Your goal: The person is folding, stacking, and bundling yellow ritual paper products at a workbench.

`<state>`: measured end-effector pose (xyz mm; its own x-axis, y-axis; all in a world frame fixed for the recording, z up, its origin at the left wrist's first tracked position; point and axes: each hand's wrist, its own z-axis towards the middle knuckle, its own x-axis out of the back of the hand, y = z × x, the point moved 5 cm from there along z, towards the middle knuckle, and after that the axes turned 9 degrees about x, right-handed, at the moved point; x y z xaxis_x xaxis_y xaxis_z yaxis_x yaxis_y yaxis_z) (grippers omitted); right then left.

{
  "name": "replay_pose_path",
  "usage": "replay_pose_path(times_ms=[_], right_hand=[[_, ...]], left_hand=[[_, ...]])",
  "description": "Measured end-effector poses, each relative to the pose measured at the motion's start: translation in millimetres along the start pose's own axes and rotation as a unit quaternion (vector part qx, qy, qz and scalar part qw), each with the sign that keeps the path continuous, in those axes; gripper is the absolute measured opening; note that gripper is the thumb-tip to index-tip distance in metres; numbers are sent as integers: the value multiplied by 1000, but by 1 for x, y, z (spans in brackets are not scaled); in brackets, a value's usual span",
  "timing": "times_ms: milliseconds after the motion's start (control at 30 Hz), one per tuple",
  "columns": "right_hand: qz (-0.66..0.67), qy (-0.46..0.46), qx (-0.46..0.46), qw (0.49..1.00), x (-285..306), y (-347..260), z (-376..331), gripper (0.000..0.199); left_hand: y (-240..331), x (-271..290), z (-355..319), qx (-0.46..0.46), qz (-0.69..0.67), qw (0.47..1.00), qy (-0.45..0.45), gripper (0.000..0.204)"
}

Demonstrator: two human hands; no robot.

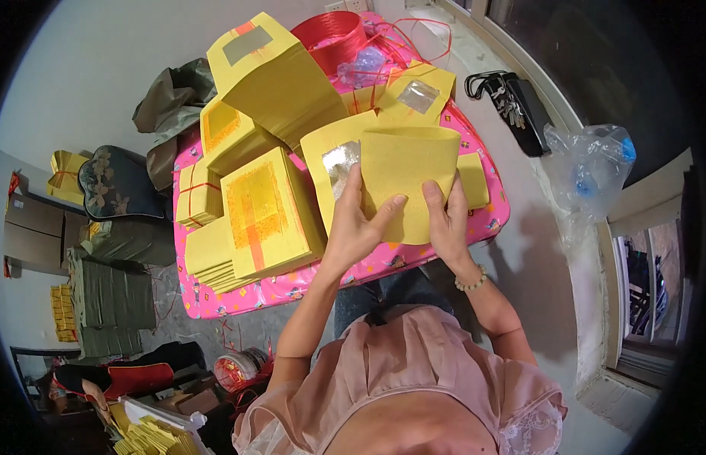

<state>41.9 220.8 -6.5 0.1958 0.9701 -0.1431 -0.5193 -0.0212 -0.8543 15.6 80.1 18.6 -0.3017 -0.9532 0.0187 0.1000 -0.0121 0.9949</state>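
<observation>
Both the left hand (355,227) and right hand (446,220) pinch a curved yellow paper sheet (408,178), held just above the pink tabletop (368,265) beside a foil-patched sheet (330,163); it looks light, thin, floppy and easily creased, best gripped at its lower edge.

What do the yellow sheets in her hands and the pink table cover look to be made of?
The yellow sheets look like thin matte paper: the stack curls between the left hand and right hand, and one sheet bears a shiny foil-like square. The pink table cover seems glossy plastic or coated paper, judging by its sheen and print.
</observation>
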Motion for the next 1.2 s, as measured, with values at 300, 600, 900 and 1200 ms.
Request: replay_pose_path(times_ms=[300, 600, 900, 1200], right_hand=[[103, 15, -86, 991, 6, 10, -1, 35], [83, 2, -70, 994, 8, 5, 3, 34], [41, 5, -91, 995, 15, -3, 11, 32], [21, 26, -100, 994, 36, 15, 37, 29]], left_hand=[[-4, -11, -2, 4, -51, 999, 0, 52], [-5, -14, 1, 9, -96, 995, -1, 43], [-6, -14, 5, 9, -107, 994, 9, 39], [-18, -18, 24, 91, -136, 985, -56, 41]])
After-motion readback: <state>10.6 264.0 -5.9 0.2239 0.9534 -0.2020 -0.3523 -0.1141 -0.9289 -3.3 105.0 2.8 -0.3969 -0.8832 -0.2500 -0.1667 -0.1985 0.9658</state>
